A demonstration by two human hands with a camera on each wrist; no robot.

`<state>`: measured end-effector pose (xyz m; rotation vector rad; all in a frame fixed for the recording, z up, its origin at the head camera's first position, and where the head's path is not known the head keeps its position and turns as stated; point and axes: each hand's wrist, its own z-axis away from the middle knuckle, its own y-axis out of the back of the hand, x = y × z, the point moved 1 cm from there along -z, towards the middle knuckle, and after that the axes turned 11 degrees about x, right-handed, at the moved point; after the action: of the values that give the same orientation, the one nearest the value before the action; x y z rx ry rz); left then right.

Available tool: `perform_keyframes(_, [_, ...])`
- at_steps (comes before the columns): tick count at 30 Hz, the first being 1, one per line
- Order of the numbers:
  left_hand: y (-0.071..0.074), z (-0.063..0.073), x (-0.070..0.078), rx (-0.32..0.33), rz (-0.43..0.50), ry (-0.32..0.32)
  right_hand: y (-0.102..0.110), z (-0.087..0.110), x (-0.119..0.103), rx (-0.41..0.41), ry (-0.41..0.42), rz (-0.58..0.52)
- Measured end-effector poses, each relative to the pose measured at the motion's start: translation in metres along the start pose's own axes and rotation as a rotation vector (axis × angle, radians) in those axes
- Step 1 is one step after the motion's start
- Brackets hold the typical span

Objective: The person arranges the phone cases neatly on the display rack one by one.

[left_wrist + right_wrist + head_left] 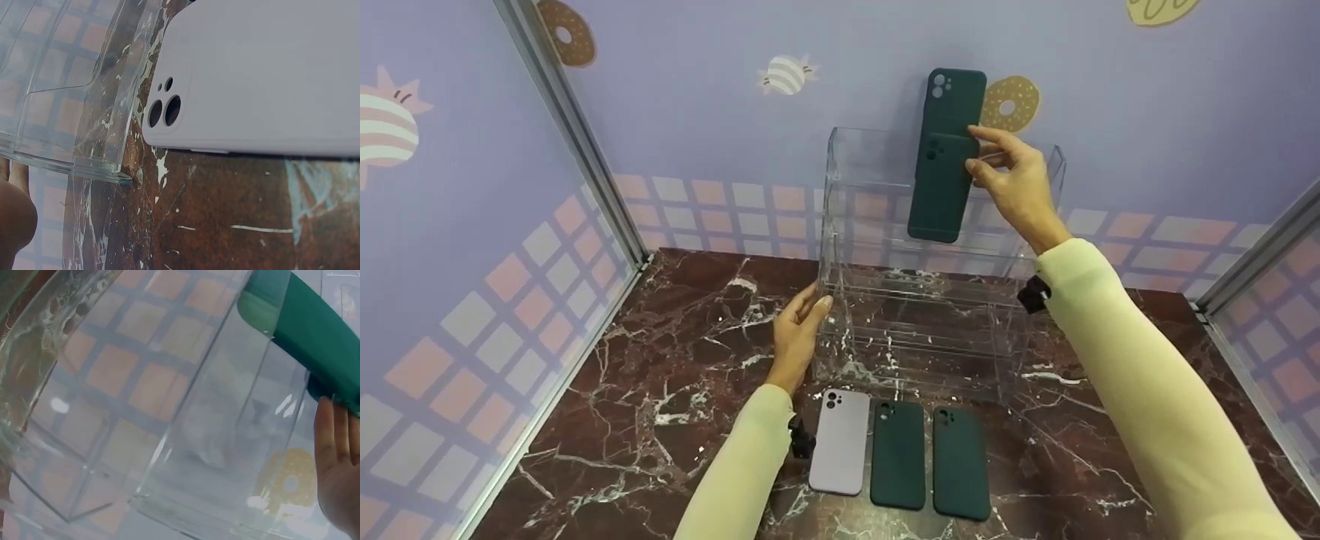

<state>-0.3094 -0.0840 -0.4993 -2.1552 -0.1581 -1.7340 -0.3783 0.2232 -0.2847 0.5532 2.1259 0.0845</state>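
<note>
My right hand (pixel 1020 180) pinches the right edge of a dark green phone case (pixel 941 195) between thumb and fingers, at the top tier of a clear stepped display rack (pixel 840 225). Behind it stands a second dark green phone case (pixel 956 97), its lower part hidden. In the right wrist view the held case (pixel 320 337) shows its lower end behind clear plastic. My left hand (pixel 795 334) grips the rack's left side, thumb toward the front; only part of that hand (pixel 17 214) appears in the left wrist view, beside the clear panel (pixel 62 124).
In front of the rack lie a pale lilac phone case (pixel 838 442) and two dark green ones, the middle (pixel 898 457) and the right (pixel 960 465), side by side on the marbled dark red tabletop (pixel 660 420). Patterned walls (pixel 697 112) enclose the back and sides.
</note>
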Motion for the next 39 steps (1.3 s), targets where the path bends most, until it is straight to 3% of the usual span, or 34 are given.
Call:
perform_keyframes(6, [0.0, 0.0, -0.001, -0.012, -0.008, 0.009, 0.008, 0.001, -0.005, 0.037, 0.009, 0.019])
perform_keyframes(15, [-0.001, -0.001, 0.0, -0.011, 0.003, -0.005, 0.024, 0.018, -0.006, 0.074, 0.058, -0.055])
perform_keyframes(27, [0.001, 0.0, 0.001, -0.007, 0.002, -0.009, 0.039, 0.069, -0.007, 0.051, 0.108, -0.181])
perform_keyframes(39, [0.002, 0.002, 0.001, 0.006, -0.028, 0.002, 0.051, 0.129, 0.009, -0.044, 0.033, -0.087])
